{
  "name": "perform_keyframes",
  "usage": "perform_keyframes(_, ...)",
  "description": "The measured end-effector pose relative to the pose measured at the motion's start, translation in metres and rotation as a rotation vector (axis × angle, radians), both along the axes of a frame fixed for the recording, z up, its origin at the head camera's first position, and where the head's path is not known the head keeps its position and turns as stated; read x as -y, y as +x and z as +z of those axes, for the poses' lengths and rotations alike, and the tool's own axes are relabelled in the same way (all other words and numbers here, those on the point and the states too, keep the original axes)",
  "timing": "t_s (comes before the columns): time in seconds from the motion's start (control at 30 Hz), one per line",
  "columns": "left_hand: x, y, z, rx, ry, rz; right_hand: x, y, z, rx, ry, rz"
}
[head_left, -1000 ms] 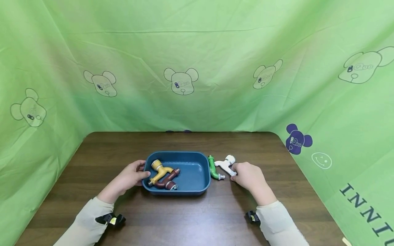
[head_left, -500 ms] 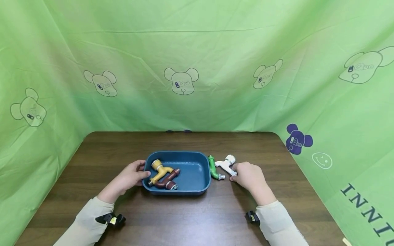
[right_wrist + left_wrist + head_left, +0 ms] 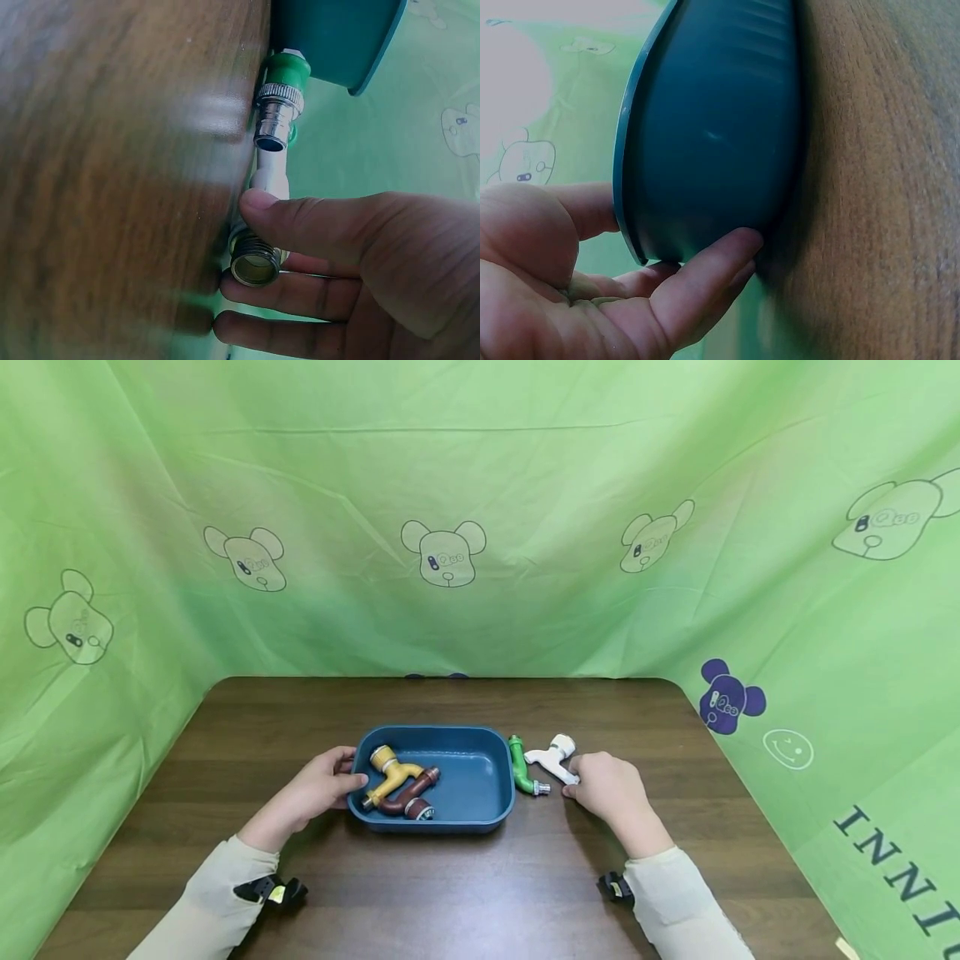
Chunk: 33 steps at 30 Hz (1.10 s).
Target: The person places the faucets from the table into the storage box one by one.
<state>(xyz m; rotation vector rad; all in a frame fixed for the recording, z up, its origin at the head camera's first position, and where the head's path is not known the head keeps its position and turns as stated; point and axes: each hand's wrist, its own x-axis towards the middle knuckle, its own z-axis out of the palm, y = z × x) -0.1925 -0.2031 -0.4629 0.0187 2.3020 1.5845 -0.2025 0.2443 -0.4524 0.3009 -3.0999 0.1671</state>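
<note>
My left hand (image 3: 318,789) grips the left end of a blue plastic basin (image 3: 472,825), thumb at the rim and fingers against the outer wall (image 3: 712,135). Inside the basin, at its left, lie a yellow tap (image 3: 401,772) and a dark red tap (image 3: 397,804), overlapping. To the right of the basin my right hand (image 3: 609,789) pinches a white tap (image 3: 553,762) near its threaded end (image 3: 255,262), with the thumb on one side and fingers on the other. Between the basin and the white tap, a green tap (image 3: 521,768) with a metal nozzle (image 3: 272,124) lies on the table.
Under everything is a brown wood-grain table (image 3: 450,902). A green cloth (image 3: 525,635) with printed bear heads hangs behind the table and along both sides. Black wrist straps (image 3: 272,891) sit over the pale sleeves (image 3: 225,885).
The head view has shifted very slightly. Both hands, the basin and the taps keep their places.
</note>
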Motion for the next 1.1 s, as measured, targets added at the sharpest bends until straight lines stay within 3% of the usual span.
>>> perform_keyframes(1.1,0.0008,0.001,0.0018,0.005,0.007,-0.016,-0.0053,-0.0043,-0.0024,-0.054,-0.029,0.01)
